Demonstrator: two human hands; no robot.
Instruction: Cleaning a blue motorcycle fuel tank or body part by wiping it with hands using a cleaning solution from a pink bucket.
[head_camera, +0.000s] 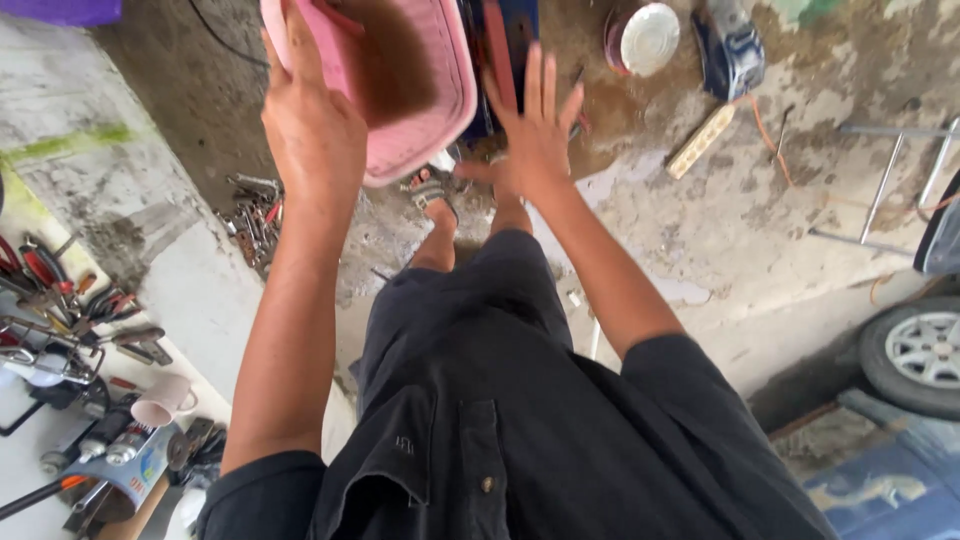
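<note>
- Left hand (312, 120): palm and fingers laid flat against the near-left rim of a pink plastic basin (405, 85), thumb side up; it props the basin rather than clenching it. Whether fingertips curl over the rim can't be told.
- Right hand (535, 125): spread wide, fingers splayed, holding nothing. It hovers just right of the basin, apart from the rim as far as the blur allows.
- Basin: held high, far-centre of the scene, tilted w/ its inside facing the camera; a brown smear or residue shows inside.
- Handling, as a judgement: thin moulded plastic, prob. light and a bit flexy; rolled rim is the best place to grip, one hand per side. Could be slick if wet or oily.
- Below: person's dark shirt (520, 430) and legs over a stained concrete floor (760, 230).
- Left, near: scattered hand tools (90, 310) and a pink mug (165, 400) on a pale ledge.
- Far right: white round lid (650, 38), power strip (700, 140); car wheel (918, 352) at the near right edge.
</note>
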